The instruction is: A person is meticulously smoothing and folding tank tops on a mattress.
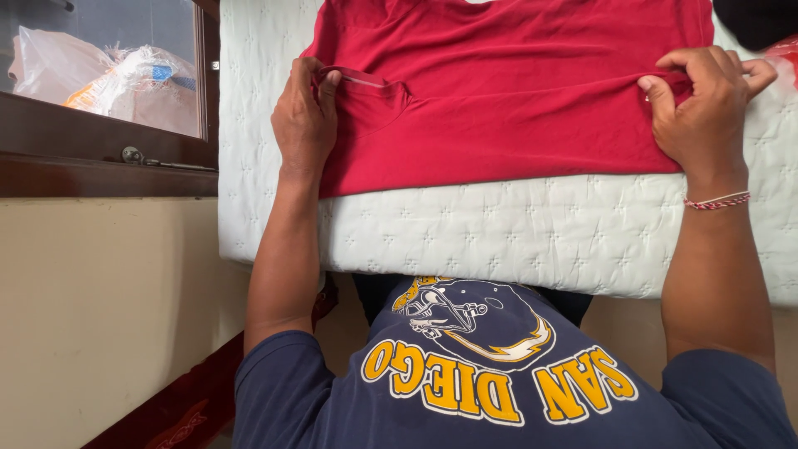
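A red shirt (507, 91), spread on a white mattress (515, 233) at upper centre, is pinched by the left hand (304, 116) and the right hand (702, 104).

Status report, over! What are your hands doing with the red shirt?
Left hand pinching the red shirt at its collar. Right hand pinching its other edge. Shirt flat on white mattress. Nothing in the way.
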